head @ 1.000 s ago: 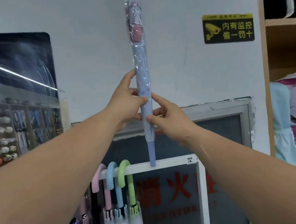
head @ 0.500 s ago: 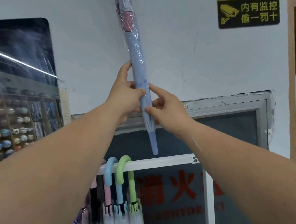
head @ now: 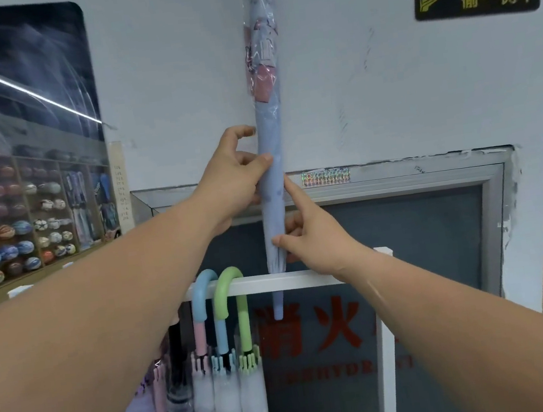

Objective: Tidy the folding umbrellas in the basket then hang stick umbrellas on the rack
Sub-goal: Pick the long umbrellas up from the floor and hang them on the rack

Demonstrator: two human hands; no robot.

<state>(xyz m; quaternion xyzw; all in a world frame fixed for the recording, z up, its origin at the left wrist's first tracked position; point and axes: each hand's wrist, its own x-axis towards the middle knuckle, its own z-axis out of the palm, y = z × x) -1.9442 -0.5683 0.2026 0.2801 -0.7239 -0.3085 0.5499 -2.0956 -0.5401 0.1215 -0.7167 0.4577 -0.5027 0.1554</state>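
Umbrella: one lavender-blue plastic-sleeved stick umbrella (head: 272, 185), upright, tip below white rack bar (head: 293, 279) | left hand (head: 235, 179) grips, right hand (head: 316, 244) pinches it | two crook handles (head: 228, 273) on bar

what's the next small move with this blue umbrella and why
Probably lower the blue umbrella beside the green handle: both the left hand and right hand grip it upright, its tip just below the rack bar, its handle out of view above.
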